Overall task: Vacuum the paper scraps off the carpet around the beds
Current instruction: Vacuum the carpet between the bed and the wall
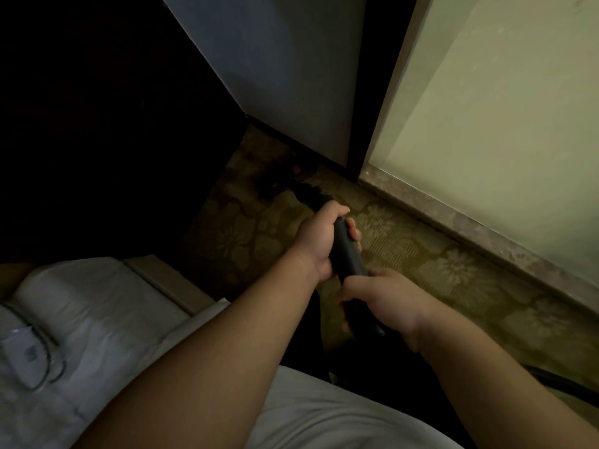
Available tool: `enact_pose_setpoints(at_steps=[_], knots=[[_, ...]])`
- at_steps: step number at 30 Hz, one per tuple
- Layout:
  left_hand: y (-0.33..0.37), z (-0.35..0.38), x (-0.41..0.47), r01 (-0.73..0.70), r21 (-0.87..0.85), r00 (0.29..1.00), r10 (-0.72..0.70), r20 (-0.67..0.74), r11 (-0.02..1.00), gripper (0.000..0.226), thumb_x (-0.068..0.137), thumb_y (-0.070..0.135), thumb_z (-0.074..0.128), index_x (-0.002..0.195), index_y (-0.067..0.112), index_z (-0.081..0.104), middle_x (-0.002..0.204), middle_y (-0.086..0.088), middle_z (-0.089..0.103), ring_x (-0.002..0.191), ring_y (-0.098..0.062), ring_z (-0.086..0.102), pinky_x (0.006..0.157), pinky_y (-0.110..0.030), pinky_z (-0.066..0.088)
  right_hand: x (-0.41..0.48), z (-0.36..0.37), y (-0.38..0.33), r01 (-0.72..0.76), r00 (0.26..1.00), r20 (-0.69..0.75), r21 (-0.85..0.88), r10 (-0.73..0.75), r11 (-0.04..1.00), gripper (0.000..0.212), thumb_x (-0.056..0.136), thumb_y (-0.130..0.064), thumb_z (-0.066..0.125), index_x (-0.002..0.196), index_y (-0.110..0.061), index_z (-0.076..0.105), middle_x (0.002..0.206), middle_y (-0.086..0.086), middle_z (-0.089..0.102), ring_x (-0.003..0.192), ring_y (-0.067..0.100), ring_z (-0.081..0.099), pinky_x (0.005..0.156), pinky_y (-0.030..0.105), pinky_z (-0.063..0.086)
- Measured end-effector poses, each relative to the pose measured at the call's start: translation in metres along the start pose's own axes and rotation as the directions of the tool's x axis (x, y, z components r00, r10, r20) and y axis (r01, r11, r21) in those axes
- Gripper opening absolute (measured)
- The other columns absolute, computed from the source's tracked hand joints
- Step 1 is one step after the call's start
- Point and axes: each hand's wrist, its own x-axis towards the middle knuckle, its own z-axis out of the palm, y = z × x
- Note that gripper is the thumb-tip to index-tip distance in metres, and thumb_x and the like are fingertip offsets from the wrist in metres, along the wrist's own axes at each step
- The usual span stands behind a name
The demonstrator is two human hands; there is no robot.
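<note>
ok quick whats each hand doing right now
left hand: fingers curled round the black vacuum wand, on the part farther from the body.
right hand: gripping the same wand, nearer the body.

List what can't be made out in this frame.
Head view:
- nozzle: dark and blurred; contact with the carpet unclear.
- paper scraps: none discernible, too dim.
- lower end of the tube: hidden by the right hand.
- hose: cut off by the right edge.
</note>
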Motion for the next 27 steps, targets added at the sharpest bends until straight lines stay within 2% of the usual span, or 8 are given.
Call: enact_pose_setpoints(at_steps=[3,6,10,14,18,24,27], knots=[[0.001,0.006,-0.002,-0.027,-0.031,1.0,0.027,-0.014,0.999,0.026,0.092,0.027,0.057,0.069,0.017,0.049,0.062,0.005,0.046,0.051,-0.008,0.047,0.053,-0.022,0.046,-0.003,-0.006,-0.009,0.002,1.0,0.003,-0.054,-0.002,0.999,0.011,0.09,-0.007,0.068,0.096,0.001,0.065,0.063,0.012,0.067,0.052,0.023,0.064,0.054,0.031,0.052],[0.006,0.01,-0.001,-0.056,-0.046,0.998,0.055,-0.017,0.997,0.027,0.092,0.026,0.055,0.068,0.018,0.048,0.061,0.006,0.046,0.051,-0.008,0.046,0.053,-0.023,0.045,0.0,-0.011,-0.017,0.0,1.0,0.003,-0.084,0.0,0.996,0.008,0.091,-0.007,0.068,0.092,0.0,0.065,0.058,0.009,0.065,0.046,0.02,0.063,0.046,0.025,0.051],[0.018,0.005,0.008,-0.042,-0.027,0.999,0.042,0.01,0.999,0.03,0.094,0.027,0.052,0.066,0.017,0.046,0.059,0.005,0.045,0.049,-0.008,0.045,0.055,-0.024,0.043,0.013,-0.008,-0.027,0.0,1.0,0.011,-0.1,0.001,0.995,0.01,0.09,-0.008,0.068,0.09,0.001,0.067,0.065,0.014,0.068,0.049,0.023,0.065,0.048,0.027,0.051],[0.046,-0.001,0.016,-0.042,0.004,0.999,0.042,0.015,0.999,0.03,0.094,0.027,0.052,0.067,0.017,0.046,0.059,0.004,0.045,0.05,-0.009,0.045,0.057,-0.025,0.043,0.027,0.002,-0.045,-0.006,1.0,0.015,-0.079,0.007,0.997,0.009,0.089,-0.009,0.068,0.089,-0.001,0.065,0.068,0.015,0.068,0.049,0.022,0.064,0.049,0.028,0.05],[0.069,-0.006,0.021,-0.021,0.006,1.0,0.021,0.013,1.0,0.029,0.094,0.026,0.052,0.068,0.017,0.046,0.06,0.004,0.045,0.05,-0.009,0.045,0.055,-0.024,0.043,0.033,0.01,-0.066,-0.007,1.0,0.024,-0.042,0.008,0.999,0.008,0.091,-0.006,0.067,0.087,0.0,0.064,0.064,0.014,0.066,0.046,0.021,0.063,0.044,0.024,0.049],[0.099,-0.013,0.049,-0.056,0.09,0.997,0.061,-0.057,0.994,0.027,0.094,0.025,0.052,0.069,0.016,0.045,0.062,0.002,0.045,0.05,-0.01,0.047,0.054,-0.023,0.045,0.069,0.018,-0.09,-0.022,0.999,-0.029,-0.038,0.021,0.999,0.011,0.089,-0.011,0.069,0.087,-0.001,0.067,0.072,0.017,0.071,0.058,0.027,0.067,0.051,0.03,0.053],[0.104,-0.018,0.064,-0.04,0.157,0.996,0.052,-0.079,0.987,0.03,0.094,0.025,0.052,0.067,0.015,0.046,0.058,0.002,0.047,0.049,-0.011,0.049,0.058,-0.027,0.044,0.084,0.022,-0.092,-0.042,0.999,-0.03,-0.005,0.042,0.999,0.013,0.089,-0.013,0.068,0.086,0.0,0.068,0.071,0.015,0.07,0.058,0.026,0.066,0.051,0.03,0.053]])
